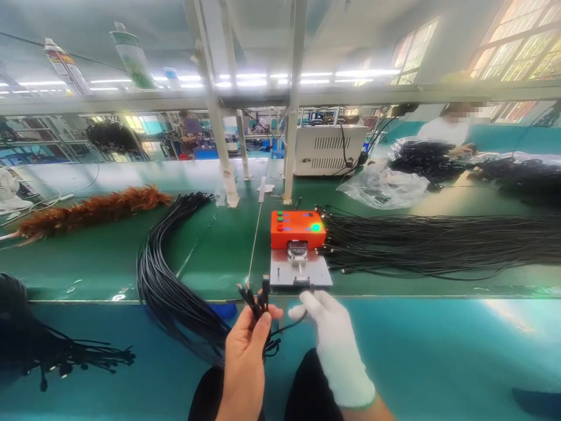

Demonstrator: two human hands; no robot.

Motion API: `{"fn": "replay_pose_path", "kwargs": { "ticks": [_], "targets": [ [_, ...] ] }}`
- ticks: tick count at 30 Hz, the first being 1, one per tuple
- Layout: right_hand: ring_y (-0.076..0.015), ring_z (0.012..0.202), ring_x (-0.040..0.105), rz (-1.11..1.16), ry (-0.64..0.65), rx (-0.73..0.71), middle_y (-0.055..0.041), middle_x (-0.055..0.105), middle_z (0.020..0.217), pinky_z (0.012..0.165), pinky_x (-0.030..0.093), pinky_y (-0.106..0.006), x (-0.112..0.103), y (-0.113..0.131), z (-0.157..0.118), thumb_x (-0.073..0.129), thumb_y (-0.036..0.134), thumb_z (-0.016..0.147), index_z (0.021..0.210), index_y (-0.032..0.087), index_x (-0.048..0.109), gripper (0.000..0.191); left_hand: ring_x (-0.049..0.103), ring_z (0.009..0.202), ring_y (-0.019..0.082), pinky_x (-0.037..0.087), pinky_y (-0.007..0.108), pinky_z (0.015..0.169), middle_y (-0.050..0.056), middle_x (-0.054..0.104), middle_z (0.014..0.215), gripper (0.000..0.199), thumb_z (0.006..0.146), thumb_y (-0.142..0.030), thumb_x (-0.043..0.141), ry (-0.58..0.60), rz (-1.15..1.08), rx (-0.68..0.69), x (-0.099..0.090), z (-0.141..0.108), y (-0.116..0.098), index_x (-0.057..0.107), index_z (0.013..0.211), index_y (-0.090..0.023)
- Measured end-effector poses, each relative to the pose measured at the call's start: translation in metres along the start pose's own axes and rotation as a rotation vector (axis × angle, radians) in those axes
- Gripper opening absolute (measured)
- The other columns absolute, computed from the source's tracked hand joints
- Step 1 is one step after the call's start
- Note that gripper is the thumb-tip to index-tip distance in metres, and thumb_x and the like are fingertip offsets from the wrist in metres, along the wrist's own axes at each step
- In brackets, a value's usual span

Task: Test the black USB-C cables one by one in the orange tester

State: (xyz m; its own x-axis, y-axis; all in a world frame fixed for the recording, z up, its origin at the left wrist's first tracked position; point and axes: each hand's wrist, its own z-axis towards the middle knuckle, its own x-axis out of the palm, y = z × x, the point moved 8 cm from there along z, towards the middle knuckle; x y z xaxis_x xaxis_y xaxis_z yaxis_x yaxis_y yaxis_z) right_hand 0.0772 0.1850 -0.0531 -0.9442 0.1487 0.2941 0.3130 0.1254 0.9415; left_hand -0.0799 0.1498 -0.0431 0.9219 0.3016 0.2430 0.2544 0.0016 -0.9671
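Bare, my left hand [250, 336] is closed round the ends of several black cables, their connectors [256, 298] sticking up between thumb and fingers. The rest of that cable bundle [169, 292] curves back over the bench edge onto the green top. My right hand [329, 336], in a white glove, pinches the end of one black cable [289, 325] drawn from the bunch. Its fingers are just in front of a metal plate [280, 272] with a small gauge [298, 251], fixed to an orange box [298, 228] that has buttons and a lit green light.
More black cables [438, 245] lie spread on the right. A brown feather duster [96, 210] lies at left, another cable bundle [52, 345] hangs below it. Shelf posts [294, 117] and a white metal case [328, 149] stand behind. A person [447, 128] sits at far right near plastic bags [385, 184].
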Motion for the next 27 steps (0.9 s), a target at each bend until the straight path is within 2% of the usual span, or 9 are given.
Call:
{"fn": "replay_pose_path", "kwargs": {
  "ticks": [3, 5, 8, 10, 18, 22, 27],
  "targets": [
    [-0.0178, 0.056, 0.058, 0.056, -0.004, 0.022, -0.003, 0.066, 0.054, 0.061, 0.044, -0.03, -0.008, -0.005, 0.007, 0.056, 0.044, 0.083, 0.078, 0.015, 0.062, 0.03, 0.061, 0.071, 0.018, 0.045, 0.034, 0.081, 0.0, 0.067, 0.068, 0.018, 0.08, -0.033, 0.065, -0.001, -0.095, -0.023, 0.002, 0.001, -0.006, 0.067, 0.09, -0.018],
    [-0.0168, 0.052, 0.057, 0.0, -0.012, 0.026, -0.0016, 0.064, 0.049, 0.058, 0.044, -0.029, -0.009, -0.002, 0.01, 0.055, 0.042, 0.083, 0.075, 0.016, 0.061, 0.028, 0.059, 0.062, 0.015, 0.048, 0.033, 0.074, -0.001, 0.065, 0.065, 0.016, 0.08, -0.03, 0.066, 0.033, -0.119, -0.046, 0.008, 0.001, -0.009, 0.067, 0.089, -0.018],
    [-0.0153, 0.049, 0.055, -0.161, -0.012, 0.036, -0.0027, 0.064, 0.048, 0.055, 0.042, -0.027, -0.006, 0.003, 0.014, 0.058, 0.038, 0.08, 0.06, 0.018, 0.054, 0.028, 0.059, 0.061, 0.015, 0.048, 0.032, 0.072, -0.001, 0.065, 0.065, 0.015, 0.081, -0.029, 0.065, 0.06, -0.109, -0.056, 0.011, 0.002, -0.009, 0.067, 0.09, -0.017],
    [-0.0156, 0.048, 0.055, -0.213, -0.009, 0.059, -0.0033, 0.065, 0.047, 0.054, 0.042, -0.027, -0.004, 0.003, 0.017, 0.058, 0.037, 0.078, 0.057, 0.019, 0.052, 0.028, 0.06, 0.062, 0.015, 0.048, 0.032, 0.074, -0.001, 0.065, 0.066, 0.015, 0.082, -0.029, 0.063, 0.079, -0.089, -0.051, 0.01, 0.003, -0.006, 0.067, 0.092, -0.018],
    [-0.0165, 0.043, 0.055, -0.205, 0.039, 0.12, -0.0043, 0.064, 0.043, 0.052, 0.043, -0.029, 0.002, -0.007, 0.029, 0.058, 0.036, 0.077, 0.056, 0.018, 0.056, 0.028, 0.06, 0.065, 0.014, 0.047, 0.03, 0.075, -0.002, 0.064, 0.069, 0.014, 0.084, -0.031, 0.061, 0.095, -0.04, -0.08, 0.008, 0.004, -0.004, 0.067, 0.09, -0.019],
    [-0.0165, 0.045, 0.056, -0.209, 0.047, 0.099, -0.0048, 0.064, 0.042, 0.052, 0.043, -0.029, 0.002, -0.006, 0.034, 0.055, 0.034, 0.078, 0.053, 0.017, 0.058, 0.031, 0.06, 0.064, 0.014, 0.047, 0.028, 0.07, -0.001, 0.065, 0.069, 0.016, 0.084, -0.032, 0.061, 0.117, -0.026, -0.101, 0.01, 0.004, -0.003, 0.067, 0.091, -0.018],
    [-0.0159, 0.041, 0.054, -0.237, 0.029, 0.14, -0.0041, 0.062, 0.038, 0.049, 0.042, -0.027, 0.0, -0.013, 0.04, 0.055, 0.03, 0.076, 0.048, 0.018, 0.057, 0.031, 0.057, 0.056, 0.012, 0.045, 0.025, 0.06, 0.0, 0.064, 0.068, 0.018, 0.082, -0.032, 0.064, 0.116, -0.03, -0.13, 0.011, 0.005, -0.002, 0.067, 0.09, -0.016]
  ]
}}
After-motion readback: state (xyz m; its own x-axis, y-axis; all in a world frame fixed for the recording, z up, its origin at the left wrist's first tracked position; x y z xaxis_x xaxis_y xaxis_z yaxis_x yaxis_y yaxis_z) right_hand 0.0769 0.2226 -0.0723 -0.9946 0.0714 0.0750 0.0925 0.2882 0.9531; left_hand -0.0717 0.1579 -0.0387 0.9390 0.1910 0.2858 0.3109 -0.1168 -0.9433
